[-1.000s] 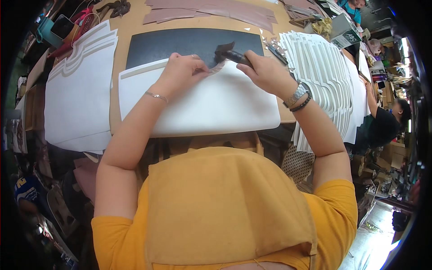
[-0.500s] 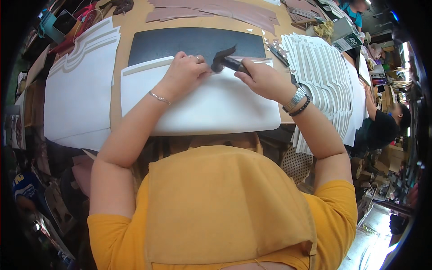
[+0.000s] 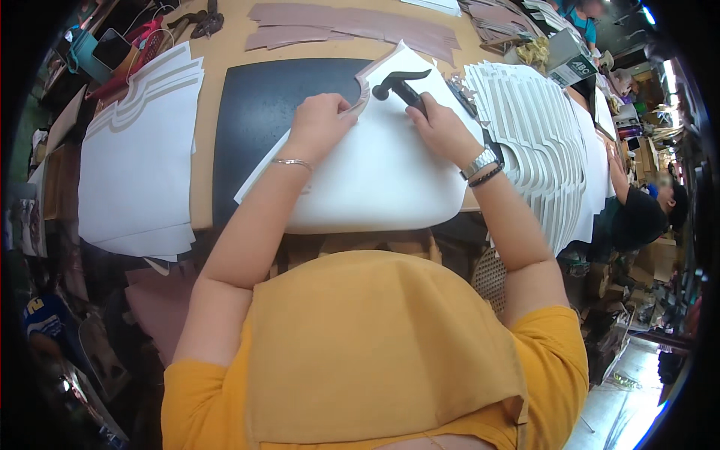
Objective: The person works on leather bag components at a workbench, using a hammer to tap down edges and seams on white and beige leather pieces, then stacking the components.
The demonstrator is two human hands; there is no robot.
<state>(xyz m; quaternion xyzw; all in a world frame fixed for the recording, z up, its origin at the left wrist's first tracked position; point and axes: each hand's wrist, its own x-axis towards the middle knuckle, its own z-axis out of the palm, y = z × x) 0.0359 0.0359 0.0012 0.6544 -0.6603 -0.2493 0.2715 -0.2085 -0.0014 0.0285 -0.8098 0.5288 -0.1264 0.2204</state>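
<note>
Pressing down with my left hand (image 3: 324, 124), I have its fingers curled closed on the upper edge of a large white cut panel (image 3: 382, 176), near the notched corner trimmed with a thin pinkish-brown strip. That panel lies tilted across the black cutting mat (image 3: 259, 120) on the tan worktop (image 3: 217, 60), and its rounded lower edge hangs out over the near edge of the worktop toward my lap. My right hand (image 3: 442, 131) has its fingers wrapped tight around the handle of a black hammer (image 3: 401, 82); the curved head sits just above the panel's top corner, close beside my left fingertips. I cannot tell whether the head is touching the panel or hovering over it.

To my left a stack of white panels (image 3: 139, 157) with stepped, notched tops lies spread on the worktop, well apart from my hands. To my right another stack, fanned out so each edge shows (image 3: 540, 142), runs along just beside my right wrist. Strips of pinkish-brown material (image 3: 352, 26) lie across the far side of the worktop beyond the mat. Farther right, another person (image 3: 637, 217) in dark clothes sits with an arm reaching up toward the fanned stack
</note>
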